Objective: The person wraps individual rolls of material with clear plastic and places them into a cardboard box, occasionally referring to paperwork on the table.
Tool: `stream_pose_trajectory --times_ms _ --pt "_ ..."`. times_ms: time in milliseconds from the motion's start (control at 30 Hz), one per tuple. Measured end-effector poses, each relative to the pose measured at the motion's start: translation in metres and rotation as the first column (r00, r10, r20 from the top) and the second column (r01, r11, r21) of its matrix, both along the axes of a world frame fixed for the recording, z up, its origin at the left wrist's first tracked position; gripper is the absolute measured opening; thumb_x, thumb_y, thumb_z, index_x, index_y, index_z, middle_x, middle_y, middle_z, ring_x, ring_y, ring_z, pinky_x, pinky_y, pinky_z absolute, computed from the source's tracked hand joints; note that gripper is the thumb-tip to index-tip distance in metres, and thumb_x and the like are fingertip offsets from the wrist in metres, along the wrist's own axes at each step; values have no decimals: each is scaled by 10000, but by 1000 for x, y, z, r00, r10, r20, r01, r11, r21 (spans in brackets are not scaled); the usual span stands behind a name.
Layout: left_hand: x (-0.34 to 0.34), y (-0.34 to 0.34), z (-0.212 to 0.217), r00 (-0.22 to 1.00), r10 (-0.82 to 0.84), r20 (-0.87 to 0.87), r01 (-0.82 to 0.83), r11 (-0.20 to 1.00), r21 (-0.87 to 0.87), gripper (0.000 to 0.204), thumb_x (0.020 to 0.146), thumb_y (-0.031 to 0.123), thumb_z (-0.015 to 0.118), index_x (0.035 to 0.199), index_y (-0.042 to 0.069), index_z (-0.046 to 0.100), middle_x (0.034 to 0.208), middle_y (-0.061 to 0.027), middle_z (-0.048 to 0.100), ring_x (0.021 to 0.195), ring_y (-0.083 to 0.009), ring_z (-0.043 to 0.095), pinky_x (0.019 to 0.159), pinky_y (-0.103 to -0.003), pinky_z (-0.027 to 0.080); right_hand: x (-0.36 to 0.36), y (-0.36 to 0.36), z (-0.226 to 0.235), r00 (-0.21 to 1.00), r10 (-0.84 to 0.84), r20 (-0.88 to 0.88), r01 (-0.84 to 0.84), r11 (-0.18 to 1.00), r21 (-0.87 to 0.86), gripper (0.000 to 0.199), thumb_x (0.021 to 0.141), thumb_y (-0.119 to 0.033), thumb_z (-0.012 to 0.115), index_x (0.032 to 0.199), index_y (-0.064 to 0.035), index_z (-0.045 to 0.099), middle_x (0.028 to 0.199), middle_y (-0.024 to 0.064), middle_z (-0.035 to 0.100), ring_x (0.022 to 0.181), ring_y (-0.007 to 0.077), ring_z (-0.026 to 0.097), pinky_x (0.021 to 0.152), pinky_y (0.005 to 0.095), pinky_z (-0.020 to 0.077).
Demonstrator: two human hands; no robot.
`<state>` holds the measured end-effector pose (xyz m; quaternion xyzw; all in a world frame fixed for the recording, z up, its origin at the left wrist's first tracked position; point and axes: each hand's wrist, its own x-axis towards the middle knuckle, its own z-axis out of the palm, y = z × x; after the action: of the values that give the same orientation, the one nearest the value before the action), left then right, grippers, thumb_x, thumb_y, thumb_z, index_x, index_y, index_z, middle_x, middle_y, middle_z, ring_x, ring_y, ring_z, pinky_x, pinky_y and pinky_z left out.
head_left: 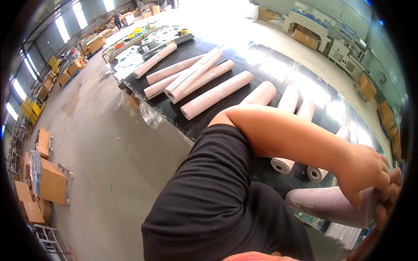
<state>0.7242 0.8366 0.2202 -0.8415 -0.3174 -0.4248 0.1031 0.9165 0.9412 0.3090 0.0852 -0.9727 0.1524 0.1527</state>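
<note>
A pink rolled mat [324, 204] with fine ridged lines lies at the lower right, with what looks like clear plastic over its right end. My left hand [361, 172] reaches across from a black sleeve and grips the top of that end, fingers curled. Beside it, at the picture's dark right rim, my right hand [386, 201] closes on the same end; part of it is hidden. Just behind, other rolled mats show spiral ends, one roll [283, 165] partly covered by my left forearm. Another rolled mat [217, 95] lies farther left.
The black table [191, 124] bears several more rolls, two of them crossed in a pile [193, 76]. Tape rolls and tools [150, 39] crowd its far end. Plastic film [150, 115] hangs off the left edge. Cardboard boxes [54, 180] stand on the left floor; machines [346, 54] stand far right.
</note>
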Motion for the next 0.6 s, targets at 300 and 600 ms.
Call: stream_pose_trajectory --times_ms 300,600 --pt "27 17 -1 996 -65 -55 73 985 154 360 743 358 734 963 86 648 932 -81 621 954 -266 553 821 -388 458 -5 24 -18 942 296 -159 -327 917 -228 378 708 -332 827 663 -27 609 785 107 626 686 226 563 631 350 454" --pt "28 20 8 989 -134 -56 142 969 203 247 826 324 673 932 106 629 841 -61 587 819 -214 533 738 -356 450 -24 9 -24 966 202 -162 -223 967 -122 385 694 -337 833 678 -21 612 783 110 631 689 240 581 629 356 460"
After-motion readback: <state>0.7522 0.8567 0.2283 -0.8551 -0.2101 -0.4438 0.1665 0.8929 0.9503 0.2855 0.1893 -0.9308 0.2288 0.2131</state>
